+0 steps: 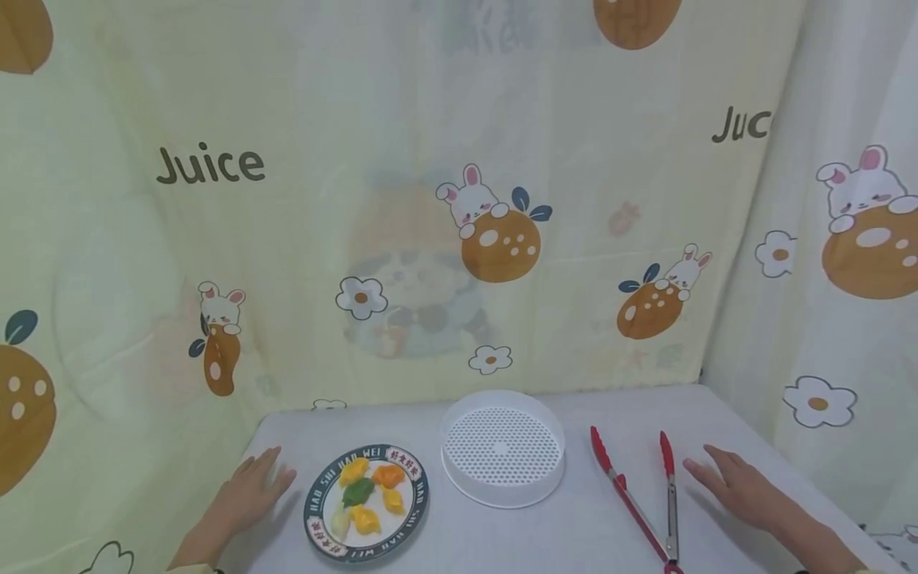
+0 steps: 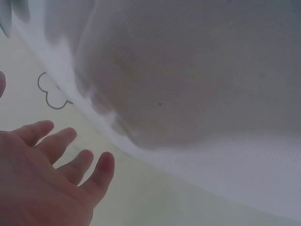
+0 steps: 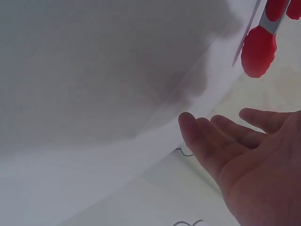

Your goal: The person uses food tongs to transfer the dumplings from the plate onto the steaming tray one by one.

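Observation:
My left hand (image 1: 247, 494) hovers or rests at the table's left side, fingers spread and holding nothing; the left wrist view also shows its extended fingers (image 2: 101, 176). Just to its right lies a round plate (image 1: 420, 490) with a dark patterned rim, bearing several small dumpling-shaped pieces: yellow, orange, a green one (image 1: 358, 492) and a pale one. At the right my right hand (image 1: 746, 490) is likewise empty, fingers extended. Nearest to it are the tongs (image 1: 672, 510), spread apart, with red tips; one red tip (image 3: 258, 52) shows in the right wrist view.
A round white steamer tray (image 1: 502, 496) with a perforated base and raised wall stands between plate and tongs. White cloth covers the table (image 1: 531, 542). Printed curtains (image 1: 301, 239) hang behind the table and along both sides.

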The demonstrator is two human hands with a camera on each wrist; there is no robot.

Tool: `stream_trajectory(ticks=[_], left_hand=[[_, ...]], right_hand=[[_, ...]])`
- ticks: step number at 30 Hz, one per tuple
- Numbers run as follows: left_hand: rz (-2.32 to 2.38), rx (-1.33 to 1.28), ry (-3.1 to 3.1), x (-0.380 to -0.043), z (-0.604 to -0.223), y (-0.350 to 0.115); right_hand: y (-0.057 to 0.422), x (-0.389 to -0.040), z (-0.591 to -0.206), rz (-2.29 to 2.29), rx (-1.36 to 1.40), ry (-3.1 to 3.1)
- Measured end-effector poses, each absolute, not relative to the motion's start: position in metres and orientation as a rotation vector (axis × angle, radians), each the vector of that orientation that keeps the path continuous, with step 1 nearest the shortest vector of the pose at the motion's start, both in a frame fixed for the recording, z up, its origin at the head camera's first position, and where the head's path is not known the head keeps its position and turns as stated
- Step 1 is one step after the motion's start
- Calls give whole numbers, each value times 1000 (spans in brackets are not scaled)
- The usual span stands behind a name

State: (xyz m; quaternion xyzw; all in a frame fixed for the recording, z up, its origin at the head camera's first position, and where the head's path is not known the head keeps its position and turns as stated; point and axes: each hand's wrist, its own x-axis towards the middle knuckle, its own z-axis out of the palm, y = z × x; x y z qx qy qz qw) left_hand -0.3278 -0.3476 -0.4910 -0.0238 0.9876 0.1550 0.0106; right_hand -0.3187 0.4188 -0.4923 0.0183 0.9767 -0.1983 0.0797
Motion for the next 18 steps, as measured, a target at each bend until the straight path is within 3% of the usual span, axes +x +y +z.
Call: stream_trajectory(ticks=[18], left_hand=[[415, 60, 3137, -328, -500, -324]], right_hand=[[379, -308, -492, -454, 54, 2963]])
